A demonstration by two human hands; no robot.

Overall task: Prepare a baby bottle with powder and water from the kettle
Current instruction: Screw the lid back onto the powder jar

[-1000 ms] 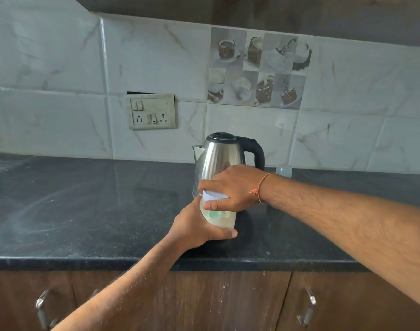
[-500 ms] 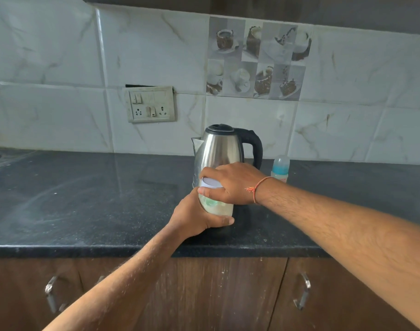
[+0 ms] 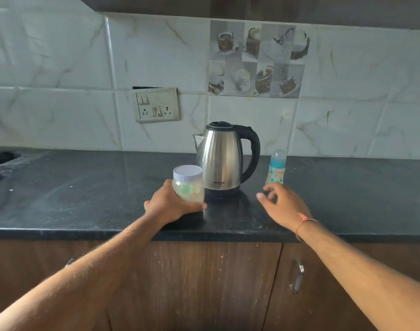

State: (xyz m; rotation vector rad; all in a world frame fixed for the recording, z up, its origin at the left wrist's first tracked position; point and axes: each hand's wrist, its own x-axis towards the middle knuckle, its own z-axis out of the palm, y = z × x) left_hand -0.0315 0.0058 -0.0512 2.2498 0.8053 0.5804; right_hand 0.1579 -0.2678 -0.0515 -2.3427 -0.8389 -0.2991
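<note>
A clear powder jar [image 3: 188, 185] with a white lid and a green scoop inside stands on the black counter [image 3: 84, 194]. My left hand [image 3: 170, 206] grips it around its lower half. Behind it stands a steel kettle [image 3: 222, 158] with a black handle, lid closed. To the kettle's right a small baby bottle [image 3: 276, 169] with a blue collar and clear cap stands upright. My right hand [image 3: 281, 204] hovers over the counter just in front of the bottle, fingers loosely curled, holding nothing.
A switch and socket plate [image 3: 156, 105] is on the tiled wall behind. A sink edge [image 3: 1, 158] shows at far left. Wooden cabinet doors with metal handles [image 3: 297, 275] lie below the counter's front edge.
My right hand has left the jar's lid and moved right, toward the baby bottle. My left hand still grips the jar.
</note>
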